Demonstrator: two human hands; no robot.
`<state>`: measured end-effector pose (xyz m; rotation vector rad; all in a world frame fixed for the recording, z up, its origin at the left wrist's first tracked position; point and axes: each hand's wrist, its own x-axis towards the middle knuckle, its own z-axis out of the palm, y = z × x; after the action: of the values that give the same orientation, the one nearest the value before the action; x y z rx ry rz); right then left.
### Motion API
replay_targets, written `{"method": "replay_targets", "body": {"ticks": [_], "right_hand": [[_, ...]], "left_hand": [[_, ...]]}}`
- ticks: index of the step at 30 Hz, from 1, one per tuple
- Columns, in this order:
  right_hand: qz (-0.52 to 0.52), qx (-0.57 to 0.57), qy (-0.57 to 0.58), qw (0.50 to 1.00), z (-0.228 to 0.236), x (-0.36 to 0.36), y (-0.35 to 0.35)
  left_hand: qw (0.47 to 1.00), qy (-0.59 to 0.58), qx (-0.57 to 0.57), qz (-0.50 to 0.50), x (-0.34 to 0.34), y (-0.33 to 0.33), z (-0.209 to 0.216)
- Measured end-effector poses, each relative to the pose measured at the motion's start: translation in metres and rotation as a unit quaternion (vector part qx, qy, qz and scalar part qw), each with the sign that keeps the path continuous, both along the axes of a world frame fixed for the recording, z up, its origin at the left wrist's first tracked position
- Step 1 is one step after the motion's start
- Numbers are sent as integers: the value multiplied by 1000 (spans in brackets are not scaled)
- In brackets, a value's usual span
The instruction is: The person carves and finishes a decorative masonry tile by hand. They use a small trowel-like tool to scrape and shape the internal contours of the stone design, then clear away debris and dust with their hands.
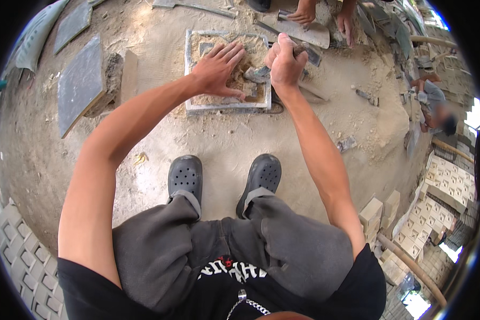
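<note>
Here we are, looking down on pale, sandy ground point(144, 128), and the left hand point(218, 69) is spread wide, palm down, fingers and thumb apart with nothing clasped between them; it sits over the pale grey, thin-walled rectangular frame point(188, 69), its thumb reaching down near the frame's near wall; whether the palm presses on the loose tan sand point(254, 42) inside, I cannot tell; over to the right hand point(286, 63), and that one is a tight fist, thumb uppermost, closed around a small hand tool with a brown handle and a grey, sand-dusted head point(257, 74); the handle's end pokes out on the right of the fist, the head points left, over the right part of the frame; so the frame lies flat on the ground, squarely ahead of two dark grey perforated clogs point(185, 177), well apart from them; up beyond the fist, a co-worker's hand point(302, 16) rests on a broad, flat grey blade point(313, 34), the co-worker's other hand point(345, 26) hanging just beside it, fingers down; out left, a dark grey, flat stone-like slab point(81, 88) leans tilted; far right, another person point(434, 104) is down low, and below, cream-coloured moulded blocks point(450, 176) stand in rows beside a long wooden pole point(413, 269).
</note>
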<state>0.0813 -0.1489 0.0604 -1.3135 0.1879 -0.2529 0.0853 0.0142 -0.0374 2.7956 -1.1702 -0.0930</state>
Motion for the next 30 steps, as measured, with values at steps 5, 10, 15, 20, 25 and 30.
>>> {"method": "replay_targets", "body": {"ticks": [5, 10, 15, 20, 25, 30], "right_hand": [[120, 36, -112, 986, 40, 3, -17], [133, 10, -24, 991, -22, 3, -10], [136, -25, -108, 984, 35, -2, -10], [154, -2, -42, 987, -21, -3, -8], [75, 84, -39, 993, 16, 9, -25], [44, 20, -66, 997, -14, -7, -8]], "left_hand": [[1000, -9, 9, -10, -6, 6, -4], [1000, 1, -5, -14, 3, 1, 11], [1000, 10, 8, -20, -3, 14, 1], [1000, 14, 21, 6, -1, 9, 13], [995, 34, 30, 88, -33, -1, 22], [998, 50, -8, 49, -68, 2, 24]]}}
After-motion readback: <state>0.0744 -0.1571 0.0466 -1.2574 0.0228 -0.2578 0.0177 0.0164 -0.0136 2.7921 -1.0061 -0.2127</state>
